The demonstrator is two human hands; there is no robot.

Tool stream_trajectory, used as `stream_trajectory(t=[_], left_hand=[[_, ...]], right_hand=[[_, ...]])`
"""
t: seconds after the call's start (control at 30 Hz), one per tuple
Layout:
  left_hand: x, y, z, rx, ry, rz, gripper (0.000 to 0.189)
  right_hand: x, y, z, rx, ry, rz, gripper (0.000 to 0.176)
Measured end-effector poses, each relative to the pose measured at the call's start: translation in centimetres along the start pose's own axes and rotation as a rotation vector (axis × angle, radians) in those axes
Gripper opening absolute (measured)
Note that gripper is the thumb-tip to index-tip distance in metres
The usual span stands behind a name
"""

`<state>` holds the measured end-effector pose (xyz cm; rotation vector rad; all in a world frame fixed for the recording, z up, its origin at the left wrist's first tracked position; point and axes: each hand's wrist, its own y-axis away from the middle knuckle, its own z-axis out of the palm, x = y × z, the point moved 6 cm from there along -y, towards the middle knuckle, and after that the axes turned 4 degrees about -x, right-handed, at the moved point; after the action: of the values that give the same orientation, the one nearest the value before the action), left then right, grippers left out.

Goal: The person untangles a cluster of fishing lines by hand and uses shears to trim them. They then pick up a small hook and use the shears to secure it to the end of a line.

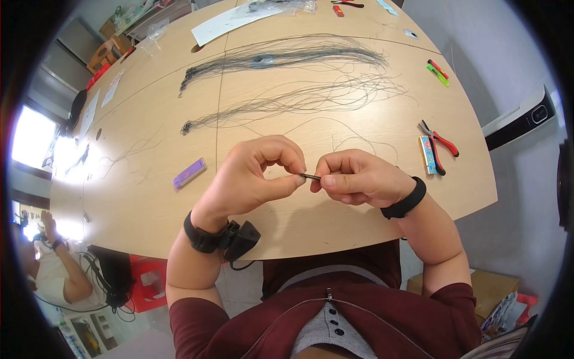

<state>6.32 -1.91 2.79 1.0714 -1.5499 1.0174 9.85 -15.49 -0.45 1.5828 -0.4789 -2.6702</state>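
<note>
Above the table's near edge, my left hand (263,173) pinches one end of a small thin dark piece (310,176) between thumb and fingertip. On its other end, the thumb and finger of my right hand (359,179) are closed. It is too small to tell what kind of thing this is. Beyond my hands lies a loose bundle of thin dark strands (287,106), knotted in a clump at its left end. A single strand curls on the table just past my right hand. Farther back is a thicker strand bundle (311,55).
Left of my hands is a purple box (189,174). Red-handled pliers (441,143) lie at right beside a blue-yellow box (427,154). A green cutter (437,75) and white paper (233,23) are farther back. Another person's arm (75,269) shows at left.
</note>
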Motion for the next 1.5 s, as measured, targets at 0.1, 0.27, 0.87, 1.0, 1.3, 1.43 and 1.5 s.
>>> stream_trajectory(t=[0.1, 0.27, 0.87, 1.0, 1.3, 1.43, 1.5], left_hand=[[0.2, 0.0, 0.1, 0.007, -0.044, 0.003, 0.007], [-0.1, 0.0, 0.6, -0.019, -0.087, 0.002, 0.008], [-0.4, -0.1, -0.2, 0.189, 0.146, -0.059, 0.019], [-0.7, -0.2, -0.4, 0.156, 0.151, -0.022, 0.030], [-0.3, -0.1, -0.1, 0.148, 0.077, -0.057, 0.038], [-0.2, 0.0, -0.2, 0.155, 0.073, -0.069, 0.043], [-0.1, 0.0, -0.3, 0.158, 0.077, -0.067, 0.043]], right_hand=[[0.1, -0.1, -0.1, 0.004, 0.030, -0.008, 0.023], [0.4, -0.2, 0.1, 0.011, 0.039, -0.003, 0.020], [-2.8, 1.4, -2.4, 0.341, 0.273, -0.236, 0.027], [-2.2, 0.9, -2.2, 0.301, 0.399, -0.247, 0.029], [-1.7, 0.5, -1.7, 0.237, 0.438, -0.216, 0.028], [-1.8, 0.7, -1.8, 0.264, 0.443, -0.209, 0.027], [-1.9, 0.7, -1.9, 0.280, 0.440, -0.201, 0.027]])
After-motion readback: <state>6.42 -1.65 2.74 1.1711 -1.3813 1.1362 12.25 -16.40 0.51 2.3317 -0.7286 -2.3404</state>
